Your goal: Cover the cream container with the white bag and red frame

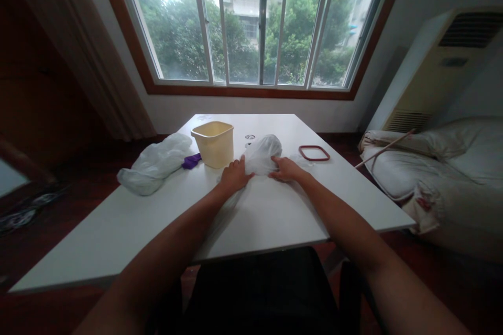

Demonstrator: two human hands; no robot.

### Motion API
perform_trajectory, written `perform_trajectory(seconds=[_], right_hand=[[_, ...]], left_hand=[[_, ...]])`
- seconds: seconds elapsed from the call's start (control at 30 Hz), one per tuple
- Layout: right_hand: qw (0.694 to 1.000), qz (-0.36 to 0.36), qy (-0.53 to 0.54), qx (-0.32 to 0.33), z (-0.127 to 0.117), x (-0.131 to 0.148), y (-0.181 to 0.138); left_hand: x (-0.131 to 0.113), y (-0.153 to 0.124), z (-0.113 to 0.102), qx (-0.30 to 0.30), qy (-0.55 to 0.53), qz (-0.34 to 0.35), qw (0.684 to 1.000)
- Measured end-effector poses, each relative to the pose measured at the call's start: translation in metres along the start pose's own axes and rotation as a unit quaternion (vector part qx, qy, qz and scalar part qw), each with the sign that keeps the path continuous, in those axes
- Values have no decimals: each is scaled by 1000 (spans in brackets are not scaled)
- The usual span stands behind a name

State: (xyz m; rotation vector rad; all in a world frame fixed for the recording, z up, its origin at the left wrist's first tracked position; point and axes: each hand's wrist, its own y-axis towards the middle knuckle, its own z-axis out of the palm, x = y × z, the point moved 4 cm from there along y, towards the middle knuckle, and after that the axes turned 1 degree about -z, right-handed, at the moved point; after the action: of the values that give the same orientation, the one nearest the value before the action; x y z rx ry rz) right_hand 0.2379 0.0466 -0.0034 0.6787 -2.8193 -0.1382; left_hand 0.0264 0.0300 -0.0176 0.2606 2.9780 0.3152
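Observation:
A small translucent plastic bag point(262, 153) lies on the white table point(275, 209) in front of me. My left hand point(234, 176) rests on its left edge with fingers curled onto the plastic. My right hand point(286, 169) presses on its right edge, fingers closed on the film. A pale yellow plastic tub point(214, 143) stands upright just left of the bag. A red-rimmed lid point(314, 153) lies flat to the right of the bag.
A larger crumpled white plastic bag point(155, 163) lies at the table's left, with a purple item point(192, 161) beside the tub. A dark chair point(267, 288) is below me. Bedding point(444, 167) and an air-conditioning unit point(440, 68) stand at the right, under the window.

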Motion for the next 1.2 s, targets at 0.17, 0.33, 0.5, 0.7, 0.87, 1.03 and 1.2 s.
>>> perform_trajectory(seconds=[0.17, 0.33, 0.5, 0.7, 0.87, 1.03, 1.2], right_hand=[[999, 33, -29, 14, -1, -7, 1], [997, 69, -39, 18, 1, -22, 4], [993, 96, -61, -1, -3, -34, 6], [990, 107, -61, -66, -13, -34, 4], [991, 91, -63, -69, -14, -27, 6], [995, 67, -32, -67, -12, -24, 8], [993, 1, 47, -112, -7, -25, 8]], left_hand=[[3, 2, -5, 33, 3, 8, 999], [14, 5, -16, 49, 11, -13, 999], [27, 11, -22, 57, -6, -42, 997], [35, 16, -23, 50, -90, -60, 993], [40, 22, -17, 72, -233, -62, 968], [39, 20, -10, 93, -452, -85, 883], [32, 14, -9, 153, -640, -140, 740]])
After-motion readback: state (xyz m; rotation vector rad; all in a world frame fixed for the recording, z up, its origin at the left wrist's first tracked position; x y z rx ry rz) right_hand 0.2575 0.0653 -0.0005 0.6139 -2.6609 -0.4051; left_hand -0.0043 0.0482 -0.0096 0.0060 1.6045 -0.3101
